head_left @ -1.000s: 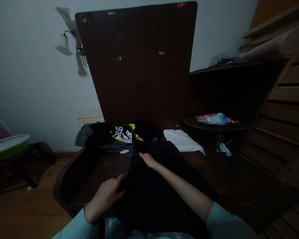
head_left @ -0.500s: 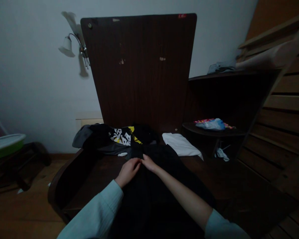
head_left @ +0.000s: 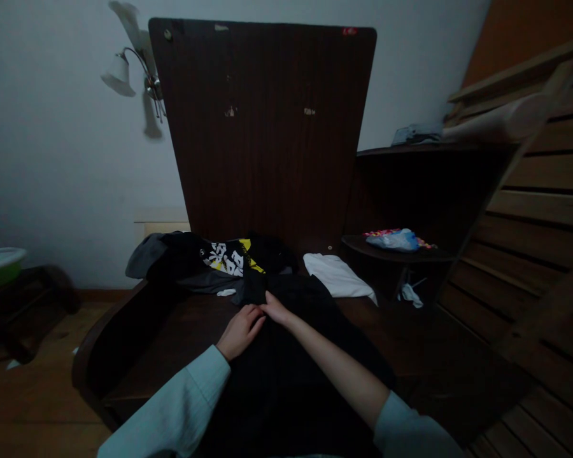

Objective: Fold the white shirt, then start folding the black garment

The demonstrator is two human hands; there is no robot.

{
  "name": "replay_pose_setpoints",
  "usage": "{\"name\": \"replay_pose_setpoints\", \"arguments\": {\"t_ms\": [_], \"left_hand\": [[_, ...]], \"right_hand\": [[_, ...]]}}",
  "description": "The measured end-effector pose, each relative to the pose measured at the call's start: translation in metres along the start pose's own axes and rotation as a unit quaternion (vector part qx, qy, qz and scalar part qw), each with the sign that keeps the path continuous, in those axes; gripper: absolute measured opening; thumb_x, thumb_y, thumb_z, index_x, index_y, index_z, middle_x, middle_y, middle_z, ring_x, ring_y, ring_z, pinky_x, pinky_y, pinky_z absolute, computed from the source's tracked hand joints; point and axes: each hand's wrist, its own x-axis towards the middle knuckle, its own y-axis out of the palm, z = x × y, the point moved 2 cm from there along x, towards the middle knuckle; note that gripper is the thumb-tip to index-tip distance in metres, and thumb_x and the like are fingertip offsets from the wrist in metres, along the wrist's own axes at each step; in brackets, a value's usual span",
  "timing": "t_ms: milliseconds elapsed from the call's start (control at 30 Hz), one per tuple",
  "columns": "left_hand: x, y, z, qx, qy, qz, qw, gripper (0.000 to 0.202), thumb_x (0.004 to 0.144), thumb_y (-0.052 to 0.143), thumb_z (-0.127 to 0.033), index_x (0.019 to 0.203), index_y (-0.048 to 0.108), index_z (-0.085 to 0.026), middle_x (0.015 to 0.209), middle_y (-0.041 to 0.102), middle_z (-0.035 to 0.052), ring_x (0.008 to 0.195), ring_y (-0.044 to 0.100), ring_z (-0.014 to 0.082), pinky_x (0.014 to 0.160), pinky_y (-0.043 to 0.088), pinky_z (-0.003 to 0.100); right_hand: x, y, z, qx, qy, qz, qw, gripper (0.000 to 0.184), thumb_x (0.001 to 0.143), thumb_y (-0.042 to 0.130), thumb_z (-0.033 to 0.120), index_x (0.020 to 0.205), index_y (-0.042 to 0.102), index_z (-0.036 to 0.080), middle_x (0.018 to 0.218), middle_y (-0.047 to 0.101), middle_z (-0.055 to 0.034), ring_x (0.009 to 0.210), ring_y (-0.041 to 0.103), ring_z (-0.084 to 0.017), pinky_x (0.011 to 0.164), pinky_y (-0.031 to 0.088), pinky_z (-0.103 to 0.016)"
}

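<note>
A black garment (head_left: 310, 356) is spread over the dark wooden surface, running from the middle down to the bottom of the view. My left hand (head_left: 241, 329) lies on its left part, with fingers bent and pressed together on the cloth. Touching its fingertips, my right hand (head_left: 275, 310) is closed on the same cloth, thumb side up. Just beyond both hands is a bunched black shirt (head_left: 229, 254) with white and yellow print. A folded white cloth (head_left: 339, 277) lies to the right of the garment. The garment's exact kind is hard to make out in the dim light.
A tall dark panel (head_left: 267, 127) stands behind the clothes. At right, a corner shelf (head_left: 401, 256) holds a plastic bag (head_left: 394, 240), beside wooden slats (head_left: 530, 245). A curved armrest (head_left: 93, 346) borders the left side. Far left is a green basin (head_left: 0, 273) on a stool.
The view has shifted slightly, so the surroundings sit a little further left. Both hands keep their grip on the black garment at nearly the same place.
</note>
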Motion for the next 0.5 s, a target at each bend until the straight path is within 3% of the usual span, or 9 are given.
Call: {"name": "replay_pose_setpoints", "arguments": {"t_ms": [133,333,500], "left_hand": [[-0.002,0.001,-0.002,-0.005,0.007,0.008,1.000,0.023,0.086,0.038,-0.031,0.094,0.055,-0.018,0.101,0.054,0.0071,0.096,0.051,0.0179,0.088,0.041,0.032],[-0.006,0.004,-0.002,-0.019,0.046,0.054,0.997,0.033,0.085,0.041,-0.039,0.108,0.052,-0.018,0.118,0.049,0.0086,0.112,0.043,0.0203,0.098,0.034,0.036],[-0.006,0.008,0.004,-0.030,0.063,0.088,0.994,0.043,0.086,0.037,-0.042,0.120,0.045,-0.017,0.131,0.042,0.0098,0.122,0.034,0.0209,0.103,0.027,0.039]], "right_hand": [[0.001,-0.001,0.000,-0.015,0.043,-0.042,0.998,0.028,0.058,0.051,0.005,0.083,0.054,0.018,0.082,0.060,0.0007,0.081,0.055,-0.016,0.078,0.042,-0.029],[0.010,0.000,-0.005,-0.011,0.069,-0.066,0.995,0.011,0.069,0.053,0.024,0.077,0.055,0.017,0.079,0.060,-0.0017,0.083,0.054,-0.018,0.078,0.040,-0.030],[0.015,0.000,-0.011,-0.004,0.090,-0.072,0.993,0.008,0.069,0.052,0.021,0.074,0.056,0.016,0.075,0.060,-0.0022,0.083,0.054,-0.018,0.076,0.041,-0.030]]}}
